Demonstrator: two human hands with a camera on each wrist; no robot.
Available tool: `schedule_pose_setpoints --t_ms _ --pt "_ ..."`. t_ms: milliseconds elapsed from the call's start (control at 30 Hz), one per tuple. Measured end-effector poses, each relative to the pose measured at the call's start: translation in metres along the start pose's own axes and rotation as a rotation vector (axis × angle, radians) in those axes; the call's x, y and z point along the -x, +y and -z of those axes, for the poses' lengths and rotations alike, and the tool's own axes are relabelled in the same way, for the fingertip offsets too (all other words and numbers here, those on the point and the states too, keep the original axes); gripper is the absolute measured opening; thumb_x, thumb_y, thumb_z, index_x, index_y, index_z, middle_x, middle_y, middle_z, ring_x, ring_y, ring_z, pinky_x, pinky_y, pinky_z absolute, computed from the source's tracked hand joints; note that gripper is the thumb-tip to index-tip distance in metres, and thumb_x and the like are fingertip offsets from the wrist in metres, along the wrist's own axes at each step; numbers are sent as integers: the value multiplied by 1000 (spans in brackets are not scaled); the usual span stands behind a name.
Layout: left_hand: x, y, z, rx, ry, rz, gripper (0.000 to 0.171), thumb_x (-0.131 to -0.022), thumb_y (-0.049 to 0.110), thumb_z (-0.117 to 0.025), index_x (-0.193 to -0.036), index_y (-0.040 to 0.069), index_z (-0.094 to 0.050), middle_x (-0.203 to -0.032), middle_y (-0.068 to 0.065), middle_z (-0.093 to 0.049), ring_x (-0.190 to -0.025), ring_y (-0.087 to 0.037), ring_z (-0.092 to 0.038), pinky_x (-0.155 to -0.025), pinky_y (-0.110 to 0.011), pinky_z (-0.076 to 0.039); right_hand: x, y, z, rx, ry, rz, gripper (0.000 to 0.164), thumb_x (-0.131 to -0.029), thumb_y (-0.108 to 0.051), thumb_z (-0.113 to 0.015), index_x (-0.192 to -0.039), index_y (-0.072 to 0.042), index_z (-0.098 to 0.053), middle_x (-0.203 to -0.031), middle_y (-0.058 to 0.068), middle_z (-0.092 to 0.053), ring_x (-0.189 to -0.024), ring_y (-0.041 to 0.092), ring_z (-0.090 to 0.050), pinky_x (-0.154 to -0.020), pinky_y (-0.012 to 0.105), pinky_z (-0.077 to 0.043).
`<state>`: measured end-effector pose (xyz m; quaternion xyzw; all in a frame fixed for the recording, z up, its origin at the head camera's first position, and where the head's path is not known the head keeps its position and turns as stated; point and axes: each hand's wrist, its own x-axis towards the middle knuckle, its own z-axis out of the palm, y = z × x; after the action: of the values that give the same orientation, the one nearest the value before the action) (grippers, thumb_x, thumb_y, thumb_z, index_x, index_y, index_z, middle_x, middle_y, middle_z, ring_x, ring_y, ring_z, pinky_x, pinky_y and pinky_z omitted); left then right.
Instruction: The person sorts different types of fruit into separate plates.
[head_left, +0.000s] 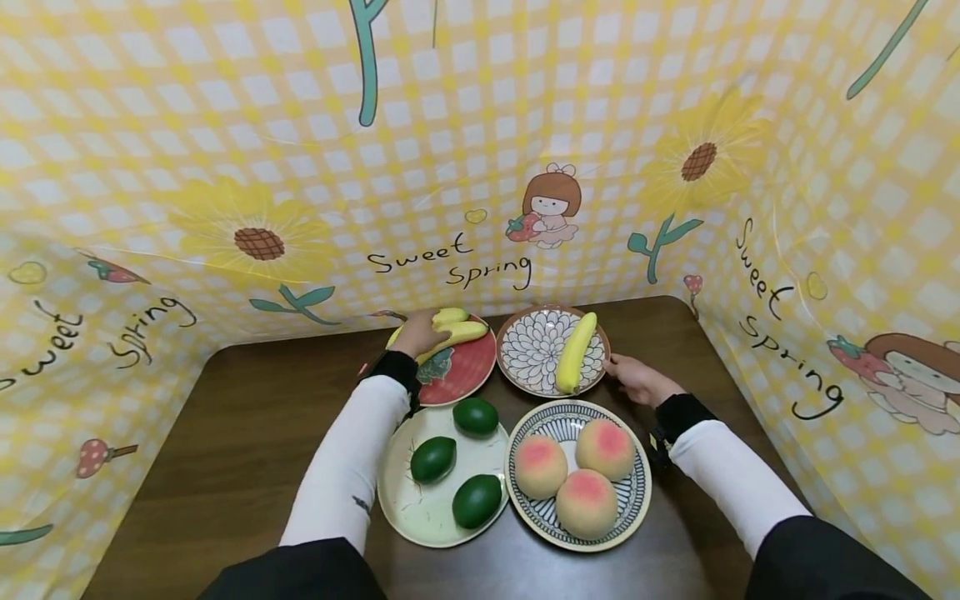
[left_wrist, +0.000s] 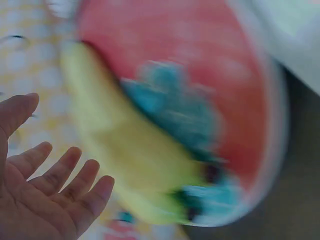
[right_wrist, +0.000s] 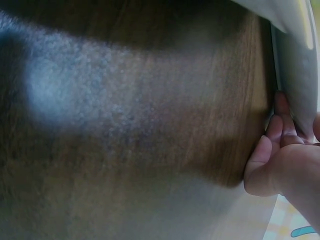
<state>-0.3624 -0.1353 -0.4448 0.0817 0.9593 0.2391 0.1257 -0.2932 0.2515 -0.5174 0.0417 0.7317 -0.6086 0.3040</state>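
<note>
Bananas lie on a red plate with a green leaf pattern, at the back left of the table. Over them is my left hand, and the left wrist view shows its fingers spread and loosely bent beside the blurred yellow banana. To the right, a single banana rests across a flower-patterned plate with a brown rim. My right hand holds that plate's right edge. In the right wrist view its fingers reach under the pale plate side.
In front stands a pale plate with three dark green fruits. Beside it, a blue-striped plate bears three peaches. The plates sit close together on the brown table. A yellow checked cloth walls the back and sides.
</note>
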Motion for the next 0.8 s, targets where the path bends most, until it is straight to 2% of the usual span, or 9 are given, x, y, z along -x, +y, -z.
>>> schedule_pose_setpoints --t_ms 100,200,267,467,567,800 --pt "-1 -17 -11 -116 16 22 63 -98 23 -60 -150 -8 -42 -151 -32 -48 -141 -48 -46 -120 -54 -38 0 -1 3 -5 1 -8 58 -113 -18 -20 -161 7 0 -163 33 -9 -156 43 -4 -129 61 -4" --pt "0 -17 -17 -206 38 58 56 -97 21 -62 -145 -6 -50 -143 -33 -54 -134 -50 -50 -114 -56 -42 -3 0 4 -15 -2 -12 58 -113 -18 -22 -161 6 -1 -162 31 -11 -154 41 -7 -129 60 -5" --pt "-1 -15 -21 -238 29 100 51 -99 21 -62 -144 -2 -53 -142 -31 -55 -134 -49 -50 -112 -57 -43 -4 1 4 -17 -1 -15 58 -113 -19 -22 -161 6 -2 -161 31 -12 -154 40 -8 -129 60 -5" --pt "-8 -18 -38 -224 26 186 41 -99 18 -61 -136 0 -58 -137 -27 -61 -128 -44 -58 -106 -56 -50 -4 1 2 -3 -8 11 56 -112 -17 -23 -159 9 -8 -154 31 -21 -150 41 -14 -128 62 -6" --pt "-8 -19 -44 -226 36 198 41 -98 14 -61 -137 -1 -56 -135 -26 -63 -124 -43 -62 -104 -55 -52 -6 2 1 2 -1 15 55 -112 -17 -24 -158 10 -10 -148 30 -24 -145 40 -19 -128 62 -8" --pt "-11 -16 -48 -247 56 196 46 -99 13 -59 -142 0 -51 -137 -25 -62 -124 -42 -62 -101 -58 -54 -4 2 2 -10 23 6 57 -112 -17 -23 -160 8 -5 -158 30 -18 -148 39 -16 -128 61 -9"
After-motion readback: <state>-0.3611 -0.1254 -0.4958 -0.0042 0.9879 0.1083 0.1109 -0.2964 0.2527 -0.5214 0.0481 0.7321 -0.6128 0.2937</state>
